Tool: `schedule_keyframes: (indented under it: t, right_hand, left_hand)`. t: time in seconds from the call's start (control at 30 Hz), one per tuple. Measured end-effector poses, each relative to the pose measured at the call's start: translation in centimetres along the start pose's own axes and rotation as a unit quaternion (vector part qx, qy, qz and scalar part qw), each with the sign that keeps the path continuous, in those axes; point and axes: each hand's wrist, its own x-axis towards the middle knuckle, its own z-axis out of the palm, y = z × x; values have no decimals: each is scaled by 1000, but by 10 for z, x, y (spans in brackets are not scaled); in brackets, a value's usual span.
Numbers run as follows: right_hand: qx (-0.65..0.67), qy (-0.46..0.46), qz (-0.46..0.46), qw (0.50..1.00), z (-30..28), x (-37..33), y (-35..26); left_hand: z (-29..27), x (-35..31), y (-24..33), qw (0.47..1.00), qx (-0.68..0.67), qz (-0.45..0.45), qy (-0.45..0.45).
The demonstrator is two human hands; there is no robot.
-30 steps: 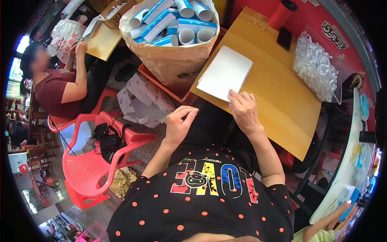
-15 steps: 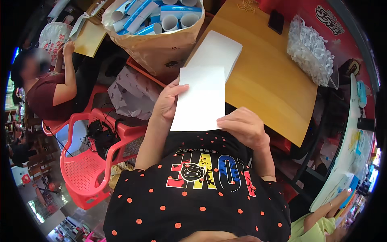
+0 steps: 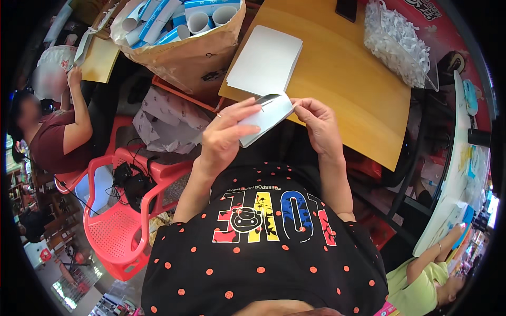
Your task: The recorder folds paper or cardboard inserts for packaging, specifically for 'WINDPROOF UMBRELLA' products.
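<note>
A white paper sheet (image 3: 269, 117), now curled over on itself, is held between my hands in front of the near table edge. My left hand (image 3: 224, 138) presses on its left side with the fingers laid over the curl. At the right end, my right hand (image 3: 320, 125) pinches the paper's edge between thumb and fingers. A dark gap shows under the curl at its upper side. Just beyond lies a stack of white sheets (image 3: 263, 60) on the wooden table.
A large brown paper sack (image 3: 184, 66) of blue-and-white paper tubes (image 3: 199, 22) stands left of the wooden table (image 3: 348, 105). A clear bin of white strips (image 3: 398, 45) and a phone (image 3: 346, 9) lie farther right. A red chair (image 3: 113, 226) holds black cables. Two other people sit nearby.
The sheet, flat and upright before, is now curled over. My left hand has moved onto its front, and my right hand has risen to its right end. The view has shifted.
</note>
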Motion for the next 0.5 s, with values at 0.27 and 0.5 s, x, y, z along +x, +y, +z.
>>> schedule_keyframes:
  t: [0.27,0.5]
  right_hand:
    - [-97,100,-152,979,10,2,7]
    - [-232,65,-201,949,10,-3,-1]
  left_hand:
    - [6,-15,12,984,16,-146,101]
    - [0,-23,9,701,-505,-496,86]
